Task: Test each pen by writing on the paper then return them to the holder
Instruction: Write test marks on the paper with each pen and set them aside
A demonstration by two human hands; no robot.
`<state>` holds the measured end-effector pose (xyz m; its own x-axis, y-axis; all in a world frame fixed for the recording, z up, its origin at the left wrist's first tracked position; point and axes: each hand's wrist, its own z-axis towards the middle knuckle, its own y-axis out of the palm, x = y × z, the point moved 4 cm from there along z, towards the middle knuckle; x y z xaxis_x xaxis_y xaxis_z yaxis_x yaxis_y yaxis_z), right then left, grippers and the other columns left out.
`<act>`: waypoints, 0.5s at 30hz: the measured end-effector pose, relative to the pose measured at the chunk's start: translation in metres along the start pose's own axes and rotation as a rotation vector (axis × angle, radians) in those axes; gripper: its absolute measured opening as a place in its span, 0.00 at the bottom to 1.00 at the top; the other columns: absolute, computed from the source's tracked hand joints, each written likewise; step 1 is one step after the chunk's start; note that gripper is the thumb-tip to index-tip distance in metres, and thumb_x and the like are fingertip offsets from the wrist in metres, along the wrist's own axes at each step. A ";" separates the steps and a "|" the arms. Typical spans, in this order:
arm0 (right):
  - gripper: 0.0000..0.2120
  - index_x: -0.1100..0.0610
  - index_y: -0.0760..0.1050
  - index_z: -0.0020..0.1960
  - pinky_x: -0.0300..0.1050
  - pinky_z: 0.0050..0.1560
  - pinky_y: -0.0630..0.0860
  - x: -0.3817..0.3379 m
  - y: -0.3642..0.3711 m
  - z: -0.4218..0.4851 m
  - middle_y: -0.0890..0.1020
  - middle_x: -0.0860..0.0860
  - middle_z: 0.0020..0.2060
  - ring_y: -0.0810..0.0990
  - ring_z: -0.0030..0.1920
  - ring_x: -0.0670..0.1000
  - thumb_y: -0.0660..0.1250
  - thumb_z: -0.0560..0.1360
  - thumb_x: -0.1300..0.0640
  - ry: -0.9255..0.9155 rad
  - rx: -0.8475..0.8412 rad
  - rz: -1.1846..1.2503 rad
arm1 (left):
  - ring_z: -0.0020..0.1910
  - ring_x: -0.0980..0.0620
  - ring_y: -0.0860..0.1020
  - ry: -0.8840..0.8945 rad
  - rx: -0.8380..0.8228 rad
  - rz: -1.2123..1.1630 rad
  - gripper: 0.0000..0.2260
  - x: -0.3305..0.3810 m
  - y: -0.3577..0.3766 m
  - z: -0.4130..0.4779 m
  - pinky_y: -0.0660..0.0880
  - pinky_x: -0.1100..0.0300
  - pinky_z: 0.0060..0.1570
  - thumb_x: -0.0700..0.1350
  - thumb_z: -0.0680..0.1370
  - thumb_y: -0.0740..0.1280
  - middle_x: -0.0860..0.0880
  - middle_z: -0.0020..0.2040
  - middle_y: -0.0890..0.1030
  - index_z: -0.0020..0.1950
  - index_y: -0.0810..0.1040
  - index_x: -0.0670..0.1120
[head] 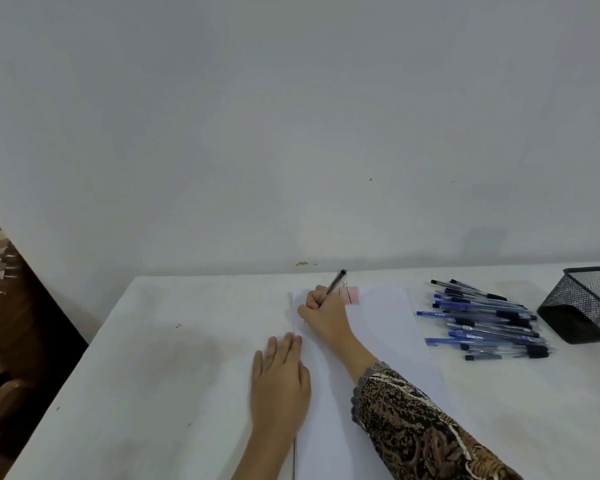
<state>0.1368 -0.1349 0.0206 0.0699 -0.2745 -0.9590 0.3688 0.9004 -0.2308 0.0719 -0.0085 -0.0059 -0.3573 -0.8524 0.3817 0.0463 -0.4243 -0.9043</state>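
Observation:
A white sheet of paper (388, 327) lies on the white table (160, 348). My right hand (324, 315) grips a pen (335, 284) near the paper's far left corner, with the pen's top tilted away to the right and its tip hidden under my fingers. My left hand (279, 382) lies flat with straight fingers on the paper's left edge. A pile of several blue and black pens (485, 322) lies to the right of the paper. Further right, a black mesh holder (584, 303) stands tilted; no pens show in it.
A pink binder clip (352, 294) sits at the paper's far edge, just right of my right hand. A grey wall runs along the back of the table. Dark wooden furniture (18, 327) stands beyond the table's left edge.

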 end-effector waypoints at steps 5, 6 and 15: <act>0.23 0.54 0.53 0.25 0.29 0.37 0.65 0.000 0.001 0.002 0.59 0.48 0.26 0.62 0.26 0.41 0.60 0.66 0.75 -0.016 0.000 0.000 | 0.55 0.47 0.80 0.015 0.017 0.026 0.22 -0.001 0.001 0.000 0.72 0.47 0.55 0.46 0.71 0.52 0.51 0.55 0.82 0.54 0.82 0.47; 0.23 0.54 0.53 0.25 0.30 0.39 0.66 0.001 0.001 0.002 0.59 0.48 0.26 0.61 0.25 0.42 0.60 0.66 0.75 -0.014 -0.005 -0.002 | 0.54 0.48 0.81 0.027 0.008 0.027 0.21 -0.001 0.000 0.000 0.73 0.48 0.53 0.46 0.71 0.53 0.51 0.53 0.83 0.53 0.82 0.47; 0.24 0.54 0.54 0.25 0.27 0.32 0.65 -0.002 -0.003 0.001 0.60 0.48 0.24 0.63 0.24 0.41 0.61 0.66 0.75 -0.027 0.055 -0.007 | 0.53 0.51 0.81 0.075 -0.001 0.060 0.20 -0.001 0.003 0.000 0.77 0.51 0.49 0.46 0.70 0.53 0.54 0.52 0.83 0.52 0.83 0.50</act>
<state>0.1361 -0.1372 0.0235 0.0916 -0.2898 -0.9527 0.4199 0.8787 -0.2270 0.0724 -0.0091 -0.0088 -0.4229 -0.8508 0.3118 0.0688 -0.3733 -0.9252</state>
